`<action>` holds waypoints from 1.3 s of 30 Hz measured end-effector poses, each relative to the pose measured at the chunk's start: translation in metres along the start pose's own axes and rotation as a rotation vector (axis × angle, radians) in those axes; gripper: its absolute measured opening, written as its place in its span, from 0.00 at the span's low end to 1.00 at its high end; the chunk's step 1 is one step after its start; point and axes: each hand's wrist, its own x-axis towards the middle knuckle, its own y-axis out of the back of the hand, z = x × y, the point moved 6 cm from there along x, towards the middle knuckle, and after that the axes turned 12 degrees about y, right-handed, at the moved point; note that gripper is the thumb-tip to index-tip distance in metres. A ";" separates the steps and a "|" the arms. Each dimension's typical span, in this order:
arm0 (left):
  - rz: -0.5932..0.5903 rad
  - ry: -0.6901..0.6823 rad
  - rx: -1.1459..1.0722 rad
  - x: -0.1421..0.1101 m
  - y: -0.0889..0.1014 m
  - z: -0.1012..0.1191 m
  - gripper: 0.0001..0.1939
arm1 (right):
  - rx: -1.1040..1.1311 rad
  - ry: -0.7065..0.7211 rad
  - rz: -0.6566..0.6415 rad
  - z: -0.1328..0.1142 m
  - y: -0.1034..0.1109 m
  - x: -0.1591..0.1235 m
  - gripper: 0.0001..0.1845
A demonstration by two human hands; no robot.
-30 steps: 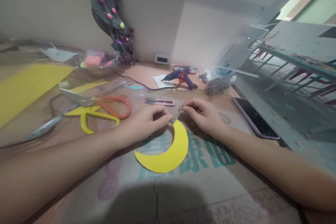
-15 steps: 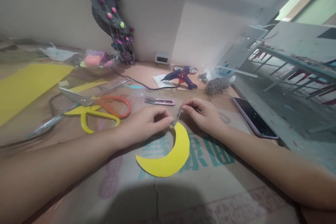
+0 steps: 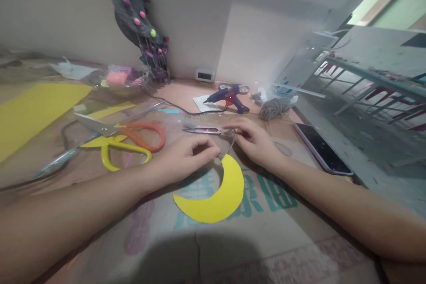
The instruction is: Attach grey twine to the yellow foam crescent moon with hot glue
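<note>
"What could go wrong?"
"The left hand (image 3: 189, 154) pinches the upper tip of the yellow moon (image 3: 214, 206), on the near side of the snips (image 3: 203, 130). A loose pinch could let the yarn (image 3: 232, 143) slide off."
"And the right hand (image 3: 254, 144)?"
"Just right of the snips, curled by the yarn; I can't tell whether it grips. A hard tug might crease the moon."

Snips (image 3: 203, 130) obstruct ahead; passage is possible nearside of the yellow crescent (image 3: 230, 193).

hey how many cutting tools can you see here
2: scissors to the left of the left hand, and small snips near the right hand. More could be hidden.
</note>
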 end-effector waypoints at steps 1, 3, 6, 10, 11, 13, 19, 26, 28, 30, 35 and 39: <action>0.012 0.012 -0.027 0.000 0.001 -0.001 0.15 | -0.009 0.010 0.049 0.001 0.003 0.000 0.14; 0.034 0.045 -0.073 0.001 0.003 -0.004 0.16 | -0.001 -0.010 0.140 0.002 0.010 -0.001 0.11; 0.087 0.082 -0.102 0.002 0.006 -0.008 0.17 | 0.045 -0.064 0.159 -0.002 0.013 -0.005 0.07; 0.151 0.063 -0.091 0.003 0.010 -0.006 0.15 | 0.076 -0.086 0.000 -0.012 0.005 -0.007 0.09; 0.147 0.059 -0.087 0.003 0.009 -0.006 0.15 | 0.083 -0.071 -0.010 -0.014 0.004 -0.007 0.08; 0.126 0.049 -0.077 0.003 0.008 -0.006 0.16 | 0.095 -0.006 0.046 -0.018 0.006 -0.007 0.05; 0.071 0.003 -0.045 0.004 0.004 -0.007 0.15 | 0.252 0.029 0.023 -0.022 0.000 -0.008 0.15; 0.057 -0.004 0.000 0.004 0.003 -0.005 0.15 | 0.328 -0.052 -0.046 -0.020 -0.008 -0.010 0.09; 0.057 -0.004 0.019 0.003 0.003 -0.005 0.15 | 0.280 -0.032 -0.051 -0.020 -0.007 -0.008 0.05; 0.060 -0.006 0.036 0.003 0.003 -0.005 0.15 | 0.239 -0.001 -0.052 -0.021 -0.004 -0.006 0.04; 0.041 -0.029 0.083 0.004 0.002 -0.005 0.15 | 0.196 0.036 -0.068 -0.024 -0.003 -0.003 0.04; -0.003 -0.043 0.100 0.003 0.000 -0.004 0.17 | 0.191 0.054 -0.088 -0.026 -0.004 -0.003 0.04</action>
